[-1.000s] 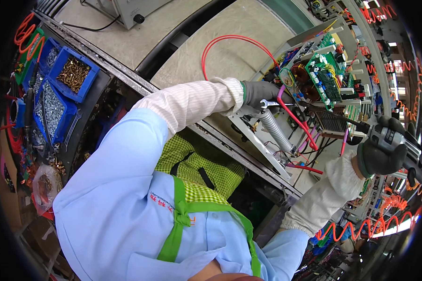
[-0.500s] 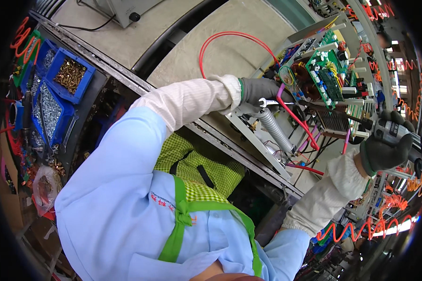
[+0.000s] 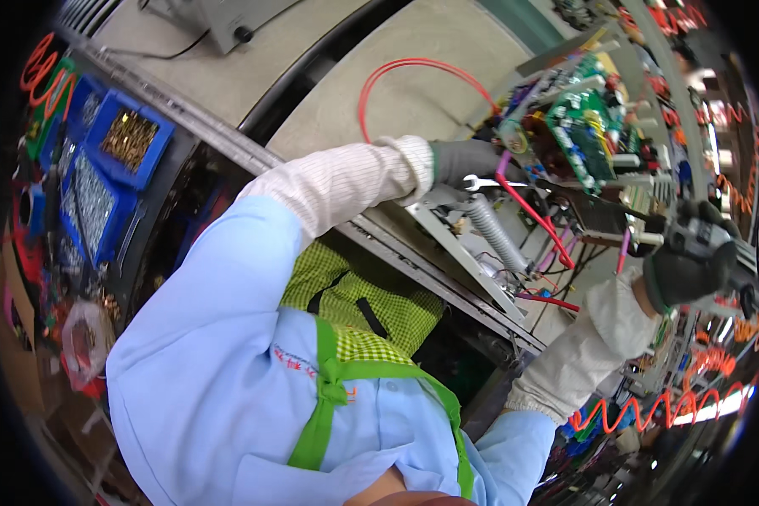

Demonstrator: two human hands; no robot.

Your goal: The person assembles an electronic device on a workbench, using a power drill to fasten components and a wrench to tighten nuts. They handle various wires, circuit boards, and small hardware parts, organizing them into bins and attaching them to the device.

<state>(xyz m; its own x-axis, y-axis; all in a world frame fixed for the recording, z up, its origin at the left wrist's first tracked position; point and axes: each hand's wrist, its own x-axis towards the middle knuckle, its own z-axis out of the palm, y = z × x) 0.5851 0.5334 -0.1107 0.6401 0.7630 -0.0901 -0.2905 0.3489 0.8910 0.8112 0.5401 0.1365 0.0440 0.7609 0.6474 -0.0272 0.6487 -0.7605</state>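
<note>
My left hand [image 3: 465, 162], in a dark grey glove, reaches into an open-framed electrical unit and is closed around an open-end wrench [image 3: 482, 181]. Its fingertips are partly hidden. At the right, my gloved right hand [image 3: 690, 268] grips a grey and black power driver [image 3: 707, 239]. The driver's long dark shaft [image 3: 641, 217] runs leftward into the unit, toward the wrench. Between my hands are a green circuit board [image 3: 584, 139], a finned dark heat sink [image 3: 594, 212], a thick red cable [image 3: 527, 202] and a silver ribbed cylinder [image 3: 497, 232].
Blue bins of brass-coloured screws [image 3: 128, 139] and silver fasteners [image 3: 90, 202] stand at the left. A red wire loop [image 3: 422, 61] arches over the worktop [image 3: 346, 101]. A grey box [image 3: 244, 13] sits at the far edge. Orange coiled hoses [image 3: 649, 413] hang at right.
The view has shifted slightly and is blurrier. My right hand and the driver sit a touch further left; both hands keep their grips.
</note>
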